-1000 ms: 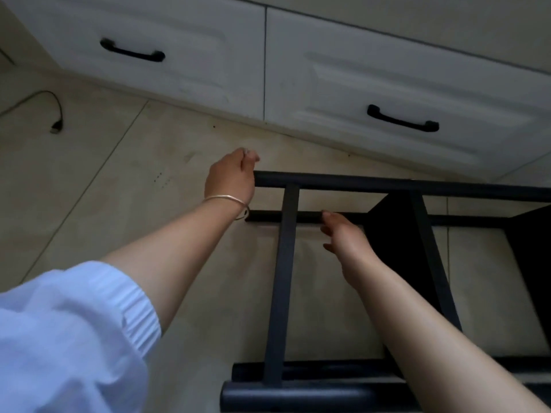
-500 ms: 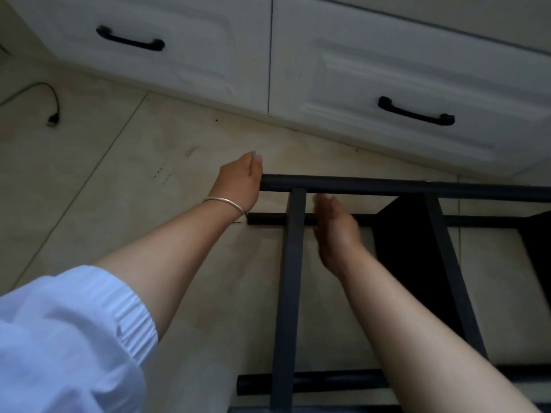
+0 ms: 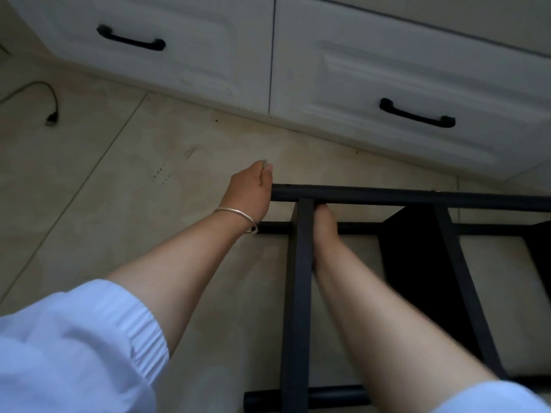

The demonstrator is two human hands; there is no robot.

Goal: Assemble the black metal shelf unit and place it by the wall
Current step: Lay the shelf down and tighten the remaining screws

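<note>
The black metal shelf frame lies on the tiled floor, its long top bar running from the middle to the right edge. An upright bar crosses toward me, and a black shelf panel sits inside the frame. My left hand, with a thin bracelet at the wrist, holds the left end of the top bar with curled fingers, thumb against forefinger. My right hand reaches inside the frame just right of the upright bar. Its fingers are hidden under the top bar.
White cabinet drawers with black handles stand just beyond the frame. A dark cable with a plug lies on the floor at the far left. Bare beige tiles lie to the left of the frame.
My right hand has moved up and left from the lower rail, and its fingers now go under the top bar beside the upright. My left hand has stayed at the bar's end.
</note>
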